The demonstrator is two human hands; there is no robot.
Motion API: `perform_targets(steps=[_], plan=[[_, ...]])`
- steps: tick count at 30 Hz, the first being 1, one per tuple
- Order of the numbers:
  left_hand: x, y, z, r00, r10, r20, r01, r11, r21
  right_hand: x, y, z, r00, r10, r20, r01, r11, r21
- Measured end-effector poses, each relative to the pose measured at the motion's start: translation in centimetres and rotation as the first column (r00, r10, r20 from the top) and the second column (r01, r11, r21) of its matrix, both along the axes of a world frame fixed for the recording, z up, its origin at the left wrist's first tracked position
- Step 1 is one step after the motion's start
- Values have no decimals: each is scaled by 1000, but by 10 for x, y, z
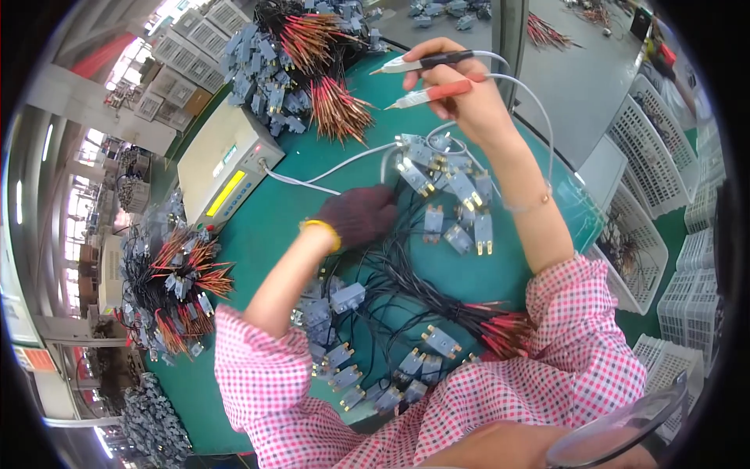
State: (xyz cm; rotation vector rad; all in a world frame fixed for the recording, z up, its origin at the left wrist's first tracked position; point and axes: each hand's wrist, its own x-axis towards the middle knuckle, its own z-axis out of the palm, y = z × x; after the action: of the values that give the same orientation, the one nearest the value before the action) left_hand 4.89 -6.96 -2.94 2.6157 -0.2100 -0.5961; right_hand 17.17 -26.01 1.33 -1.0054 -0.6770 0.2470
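Observation:
My right hand (478, 105) is raised over the far side of the green table. Between its fingers it holds two test probes: a black-handled probe (441, 59) and a red-handled probe (439, 93), both with thin tips pointing left. My left hand (361, 215), in a dark glove with a yellow cuff, is closed low over the table beside the black wires (406, 277); what lies inside its fingers is hidden. Grey switch-like blocks with metal terminals (462, 187) lie to its right. The wires run to a bundle of reddish ends (504, 328) near my right sleeve.
A beige meter (226, 176) with a lit yellow display stands on the left, its white cable leading toward the probes. Piles of wired grey blocks lie at the back (269, 74) and left (168, 281). More blocks (344, 367) lie near me. White baskets (648, 148) stand on the right.

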Motion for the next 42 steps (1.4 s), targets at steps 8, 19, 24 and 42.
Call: perform_targets(steps=[8, 19, 24, 42], plan=[[82, -2, -43, 977, 156, 145, -131, 978, -165, 15, -8, -1, 998, -43, -47, 48, 993, 110], [128, -6, -27, 990, -23, 138, 16, 998, 59, -3, 3, 4, 998, 14, -60, -12, 999, 40], [101, 15, 12, 988, 149, -29, -149, 905, -398, -3, 1, 2, 996, -31, -87, 33, 999, 27], [25, 31, 95, 1000, 8, -24, -16, 932, -362, -10, 16, -6, 997, 10, -76, -9, 1000, 7]])
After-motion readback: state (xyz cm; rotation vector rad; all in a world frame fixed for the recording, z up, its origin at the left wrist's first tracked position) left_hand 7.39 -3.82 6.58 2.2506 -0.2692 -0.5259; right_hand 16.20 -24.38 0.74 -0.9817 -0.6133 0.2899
